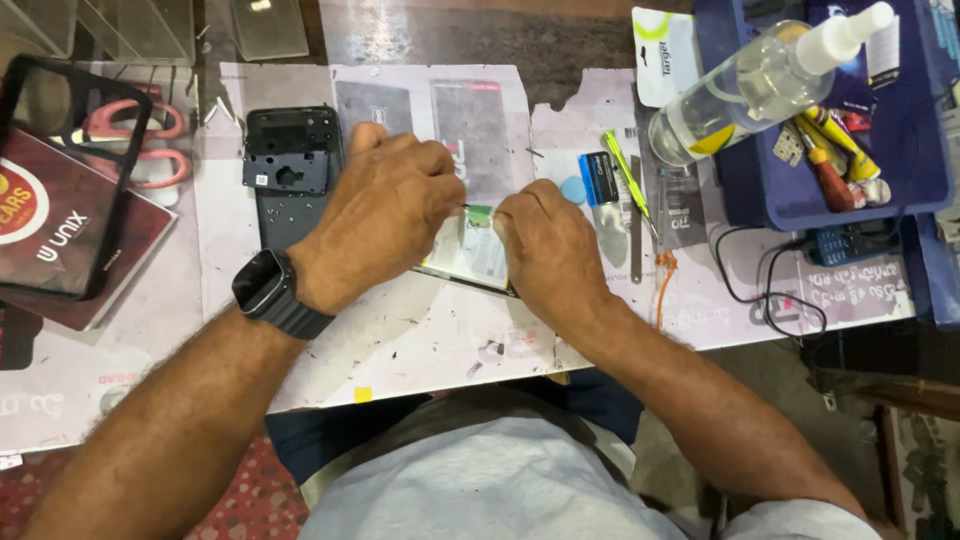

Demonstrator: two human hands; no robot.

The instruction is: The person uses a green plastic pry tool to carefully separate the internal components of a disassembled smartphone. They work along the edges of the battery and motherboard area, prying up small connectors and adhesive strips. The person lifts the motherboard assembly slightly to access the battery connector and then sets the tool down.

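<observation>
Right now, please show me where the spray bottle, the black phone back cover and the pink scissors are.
spray bottle (745, 90): head view, on its clear body.
black phone back cover (292, 150): head view, on its upper half.
pink scissors (160, 165): head view, on a handle loop.

Near the worktop's (420, 340) middle, the left hand (385, 205) and right hand (545, 245) pinch a green-tabbed strip (480, 213) over a flat phone part (472, 255); a black phone frame (292, 150) lies just left.

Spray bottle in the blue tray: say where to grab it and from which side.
Take the spray bottle around its clear barrel, coming from above. It lies tilted across the blue tray rim, its white nozzle pointing up-right, with screwdrivers crowding its lower side, so the top is probably freest.
</observation>
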